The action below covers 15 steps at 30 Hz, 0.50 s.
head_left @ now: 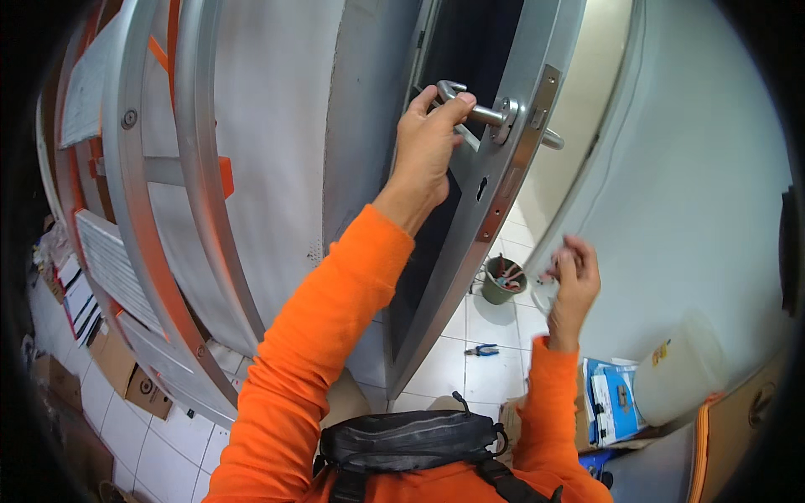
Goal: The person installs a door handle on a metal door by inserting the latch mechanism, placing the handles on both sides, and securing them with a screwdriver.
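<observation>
Brushed metal is forming the lever handle (488,115), which is sticking out from the upper part of a grey door (453,272) in the head view. The left hand (423,155) is gripping the handle near its bent free end, with the thumb pressing on the bar. The right hand (576,289) is hanging well apart from the handle, to the right of the door's edge, its fingers curling inward; whether they are holding something small, I cannot tell. Along that edge a lock plate (520,159) is running, and below the handle a keyhole (482,188) is showing.

Beyond the door, a dark green bucket (496,294) is standing on white floor tiles (444,360), tools poking from its top, and blue-handled pliers (482,350) are lying near it. At left, a metal ladder (194,142) is standing near the wall (277,126). At lower right, a whitish tub (683,369) is sitting beside blue folders (616,398).
</observation>
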{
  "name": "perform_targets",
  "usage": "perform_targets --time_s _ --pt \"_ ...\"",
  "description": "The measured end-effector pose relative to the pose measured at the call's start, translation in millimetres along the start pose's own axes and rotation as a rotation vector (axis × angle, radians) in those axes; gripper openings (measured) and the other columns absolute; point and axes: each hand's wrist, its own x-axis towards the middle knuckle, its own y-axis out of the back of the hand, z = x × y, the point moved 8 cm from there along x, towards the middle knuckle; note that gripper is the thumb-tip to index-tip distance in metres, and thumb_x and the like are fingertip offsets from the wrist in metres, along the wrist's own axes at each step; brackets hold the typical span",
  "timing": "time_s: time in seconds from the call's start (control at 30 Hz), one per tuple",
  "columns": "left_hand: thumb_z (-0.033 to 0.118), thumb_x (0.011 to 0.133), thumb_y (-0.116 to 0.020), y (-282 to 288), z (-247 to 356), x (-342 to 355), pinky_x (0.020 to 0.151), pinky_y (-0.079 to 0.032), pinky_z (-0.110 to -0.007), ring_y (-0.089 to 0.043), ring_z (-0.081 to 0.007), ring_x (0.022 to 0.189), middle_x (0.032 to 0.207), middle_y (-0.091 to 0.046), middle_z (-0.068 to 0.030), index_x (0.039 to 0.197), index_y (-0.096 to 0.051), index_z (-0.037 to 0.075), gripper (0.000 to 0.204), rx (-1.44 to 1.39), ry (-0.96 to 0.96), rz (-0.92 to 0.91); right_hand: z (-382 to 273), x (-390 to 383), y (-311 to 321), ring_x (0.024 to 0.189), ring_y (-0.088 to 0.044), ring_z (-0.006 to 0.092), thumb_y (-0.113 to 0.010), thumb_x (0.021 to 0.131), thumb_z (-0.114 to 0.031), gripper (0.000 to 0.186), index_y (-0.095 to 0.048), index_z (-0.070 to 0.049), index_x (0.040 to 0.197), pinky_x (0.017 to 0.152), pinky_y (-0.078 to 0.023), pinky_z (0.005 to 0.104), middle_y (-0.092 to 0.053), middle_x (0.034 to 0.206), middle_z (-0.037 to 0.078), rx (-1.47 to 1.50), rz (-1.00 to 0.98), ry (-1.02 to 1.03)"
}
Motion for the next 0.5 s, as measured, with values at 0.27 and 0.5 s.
perform_targets --time_s 0.27,0.5 --pt "0.024 0.092 -0.076 -13.3 -21.1 11.5 0.080 -0.048 -0.030 -0.060 -0.0122 0.091 0.100 -0.070 -0.0011 0.102 -0.070 0.009 0.019 -0.198 0.105 -0.022 -21.5 -162.7 307.8 0.083 -0.071 0.0388 -0.066 0.086 -0.010 0.008 -0.068 -0.003 0.091 0.072 -0.054 0.0469 -0.072 0.089 0.020 -1.591 -0.109 -0.280" --pt "0.010 0.100 -0.062 -12.3 -54.5 53.7 0.072 -0.061 -0.027 -0.070 -0.0239 0.088 0.104 -0.068 -0.0200 0.112 -0.065 -0.006 0.020 -0.291 0.091 -0.329 -69.2 -296.7 410.8 0.093 -0.066 0.0461 -0.061 0.093 -0.024 0.022 -0.068 -0.004 0.097 0.079 -0.051 0.0556 -0.070 0.098 0.025 -1.851 -0.103 -0.845"
